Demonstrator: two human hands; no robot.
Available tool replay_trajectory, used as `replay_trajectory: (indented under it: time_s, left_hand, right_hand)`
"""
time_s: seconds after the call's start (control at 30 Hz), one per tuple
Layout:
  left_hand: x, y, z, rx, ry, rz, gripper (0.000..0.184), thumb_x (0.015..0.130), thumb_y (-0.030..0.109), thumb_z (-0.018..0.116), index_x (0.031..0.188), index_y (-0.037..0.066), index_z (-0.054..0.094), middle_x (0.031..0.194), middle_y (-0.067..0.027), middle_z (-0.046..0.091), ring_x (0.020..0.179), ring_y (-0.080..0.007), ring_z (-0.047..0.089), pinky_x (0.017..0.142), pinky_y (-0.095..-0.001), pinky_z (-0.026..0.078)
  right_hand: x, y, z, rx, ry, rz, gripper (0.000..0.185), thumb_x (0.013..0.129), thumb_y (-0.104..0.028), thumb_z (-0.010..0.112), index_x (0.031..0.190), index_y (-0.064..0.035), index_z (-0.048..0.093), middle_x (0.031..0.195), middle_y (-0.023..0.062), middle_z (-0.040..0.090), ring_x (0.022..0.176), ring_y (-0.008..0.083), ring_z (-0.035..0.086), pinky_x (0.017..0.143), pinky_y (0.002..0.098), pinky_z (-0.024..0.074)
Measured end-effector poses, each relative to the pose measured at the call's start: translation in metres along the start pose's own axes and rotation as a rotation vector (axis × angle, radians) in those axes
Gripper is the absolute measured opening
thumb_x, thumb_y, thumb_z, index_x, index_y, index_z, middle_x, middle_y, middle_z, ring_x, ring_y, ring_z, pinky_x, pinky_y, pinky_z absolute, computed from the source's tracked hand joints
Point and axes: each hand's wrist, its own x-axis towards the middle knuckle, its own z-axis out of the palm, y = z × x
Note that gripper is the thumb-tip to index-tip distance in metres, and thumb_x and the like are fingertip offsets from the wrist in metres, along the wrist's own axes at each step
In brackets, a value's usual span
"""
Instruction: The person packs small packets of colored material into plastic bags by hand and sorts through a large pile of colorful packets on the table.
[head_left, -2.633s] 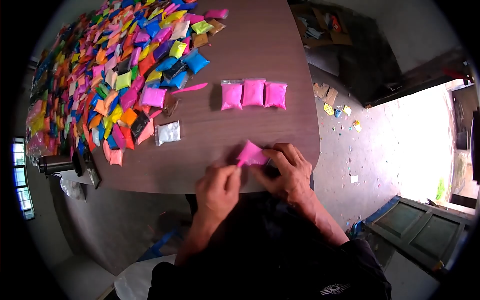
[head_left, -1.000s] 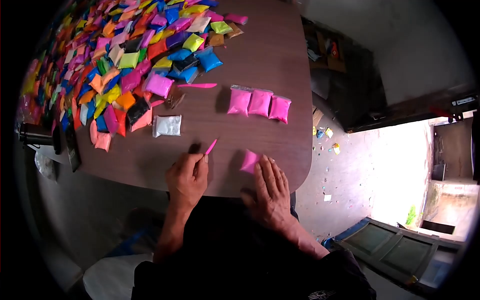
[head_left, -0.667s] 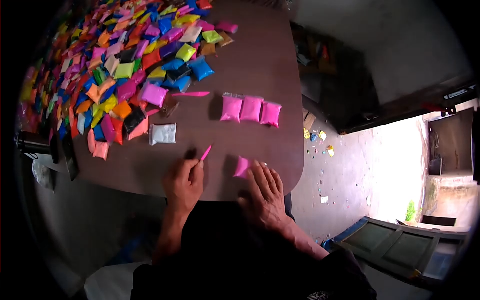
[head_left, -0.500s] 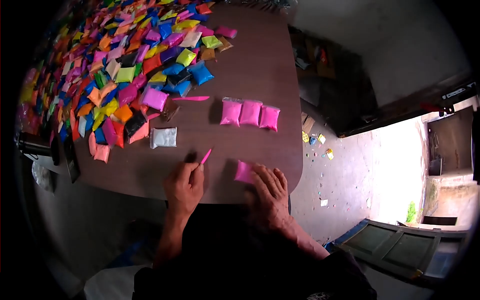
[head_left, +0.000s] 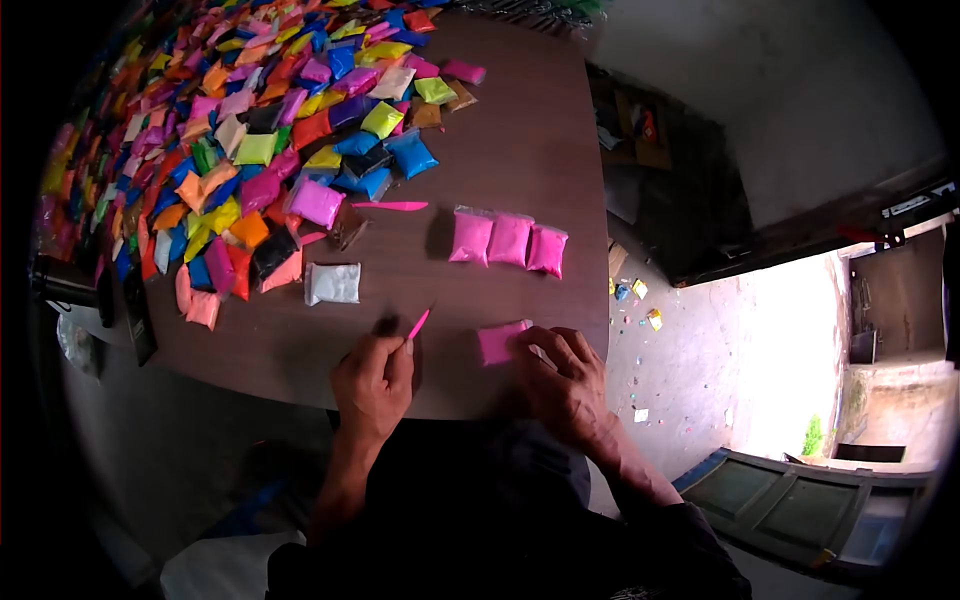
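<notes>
My left hand (head_left: 373, 385) is closed around a slim pink plastic modelling knife (head_left: 419, 323), its pointed end sticking up past the thumb. Near the front edge of the table, a pink clay packet (head_left: 502, 343) lies flat. The bent fingers of my right hand (head_left: 566, 377) grip its right end, and they hide that end. Farther back, three pink packets (head_left: 510, 240) lie side by side in a row. A second pink modelling knife (head_left: 392, 206) rests to their left. Between it and my left hand is a packet of white clay (head_left: 333, 283).
A big heap of packets in many colours (head_left: 260, 150) covers the left and back of the brown table (head_left: 520, 130). The table's rounded right edge runs beside my right hand. Scraps (head_left: 640, 290) litter the floor beyond it.
My right hand has shifted slightly right, its fingers now more bent at the packet's end, showing more of the packet. My left hand still holds the knife. The whole view has shifted a little.
</notes>
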Motion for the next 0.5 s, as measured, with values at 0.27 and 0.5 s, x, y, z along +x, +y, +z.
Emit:
replay_trajectory:
  time_s: [0.27, 0.5]
  left_hand:
    - [0.003, 0.001, -0.001, -0.028, 0.0, 0.009, 0.01, 0.089, 0.003, 0.073, 0.093, 0.005, 0.064, 0.08, -0.0146, 0.065, 0.069, -0.0387, 0.065, 0.06, -0.0418, 0.052]
    - [0.005, 0.001, -0.001, -0.037, 0.02, 0.005, 0.01, 0.088, 0.004, 0.073, 0.092, 0.006, 0.064, 0.081, -0.0141, 0.067, 0.069, -0.0376, 0.066, 0.06, -0.0424, 0.053]
  right_hand:
    - [0.032, 0.025, -0.002, -0.117, 0.202, -0.097, 0.032, 0.073, 0.004, 0.075, 0.1, -0.0138, 0.08, 0.106, 0.0011, 0.071, 0.088, 0.0206, 0.066, 0.073, 0.0315, 0.0574]
    - [0.082, 0.038, 0.013, -0.084, 0.267, -0.222, 0.034, 0.074, 0.005, 0.075, 0.102, -0.0128, 0.08, 0.109, 0.0021, 0.072, 0.083, 0.019, 0.067, 0.071, 0.0313, 0.0572]
